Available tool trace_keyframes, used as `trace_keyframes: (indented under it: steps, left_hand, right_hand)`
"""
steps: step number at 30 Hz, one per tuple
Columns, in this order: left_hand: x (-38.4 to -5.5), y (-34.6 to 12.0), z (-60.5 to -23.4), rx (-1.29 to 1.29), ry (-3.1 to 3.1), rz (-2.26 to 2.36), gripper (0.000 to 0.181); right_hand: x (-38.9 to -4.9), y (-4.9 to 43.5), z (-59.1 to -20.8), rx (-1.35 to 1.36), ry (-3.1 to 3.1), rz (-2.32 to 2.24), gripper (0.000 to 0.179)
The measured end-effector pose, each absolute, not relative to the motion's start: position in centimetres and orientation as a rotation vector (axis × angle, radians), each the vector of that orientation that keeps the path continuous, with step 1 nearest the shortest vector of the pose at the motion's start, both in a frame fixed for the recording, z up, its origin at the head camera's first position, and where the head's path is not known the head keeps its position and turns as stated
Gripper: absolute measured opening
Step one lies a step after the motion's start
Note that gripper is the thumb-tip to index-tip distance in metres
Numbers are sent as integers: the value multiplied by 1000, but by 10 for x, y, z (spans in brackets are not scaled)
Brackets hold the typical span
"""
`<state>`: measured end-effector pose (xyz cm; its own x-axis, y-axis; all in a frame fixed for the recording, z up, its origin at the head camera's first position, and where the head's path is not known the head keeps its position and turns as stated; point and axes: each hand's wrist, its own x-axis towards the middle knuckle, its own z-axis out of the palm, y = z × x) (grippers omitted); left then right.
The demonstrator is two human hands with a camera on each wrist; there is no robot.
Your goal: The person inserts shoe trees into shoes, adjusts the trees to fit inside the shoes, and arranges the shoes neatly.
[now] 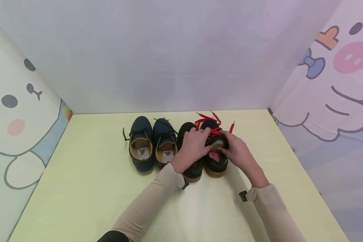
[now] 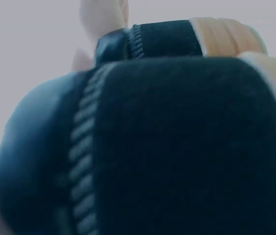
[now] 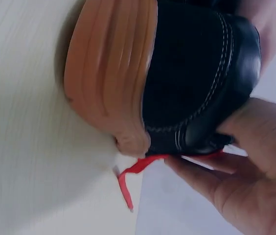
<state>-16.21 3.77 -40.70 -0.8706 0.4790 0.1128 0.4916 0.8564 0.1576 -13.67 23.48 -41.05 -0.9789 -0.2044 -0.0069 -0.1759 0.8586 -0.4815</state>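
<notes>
A black shoe with red laces (image 1: 216, 164) stands heel toward me, right of the other shoes. My right hand (image 1: 239, 152) holds its right edge, thumb at the opening and fingers outside; in the right wrist view that hand (image 3: 255, 171) is at the collar near a red lace (image 3: 140, 167). My left hand (image 1: 194, 145) reaches over the neighbouring black shoe (image 1: 193, 173) and pinches the red-laced shoe's left upper edge by the laces. A pink patterned patch (image 1: 214, 156) shows inside. In the left wrist view, the neighbouring shoe's dark heel (image 2: 177, 142) fills most of the picture.
Two dark blue shoes, one on the left (image 1: 141, 148) and one beside it (image 1: 165, 143), stand close against the black pair, their dark laces loose. All rest on a pale yellow table (image 1: 87, 188). Behind rises a pale cloth wall (image 1: 169, 67); cartoon-printed cloth hangs at both sides.
</notes>
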Motion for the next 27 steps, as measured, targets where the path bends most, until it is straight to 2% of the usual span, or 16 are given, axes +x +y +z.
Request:
trace_keyframes:
  steps: [12,27]
  left_hand:
    - [-159,42,-407,-735,-2946,-251,51]
    - [-158,44,-410,-715,-2924,-214,49]
  right_hand:
    - [-136,248,-413,-386,2920,-943,48]
    - [-135,246,-423,-379,3049,-911,41]
